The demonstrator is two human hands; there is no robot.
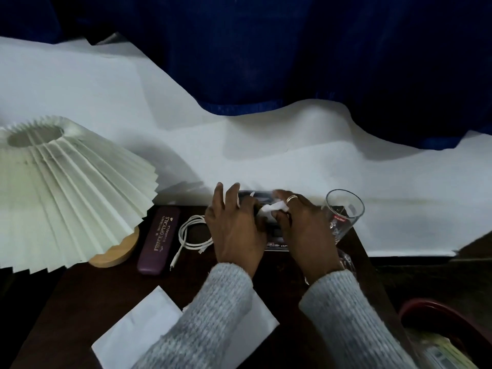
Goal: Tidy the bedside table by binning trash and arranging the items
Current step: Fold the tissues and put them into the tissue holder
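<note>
The person is leaning over the dark wooden bedside table (80, 302), and both hands are working near its back edge. The right hand (300, 227) is pinching a small crumpled white paper scrap (271, 207) between its thumb and curled fingers, over a flat dark glossy object (275, 234) that is lying under both hands. I take it the scrap is being picked out as trash. The left hand (234, 227) is sitting just beside it with two fingers reaching forward almost straight. I cannot tell whether it is gripping anything or only steadying the dark object.

A clear drinking glass (346, 211) is standing just beside the right hand, so a careless pull back could be knocking it over. To the left, a maroon spectacle case (158, 241) and a coiled white charging cable (191, 233) are lying side by side near the cream pleated lamp (66, 187). White paper sheets (138, 323) are waiting at the front edge. A red-rimmed bin (431, 310) is showing at the lower right and is probably where the scrap is heading.
</note>
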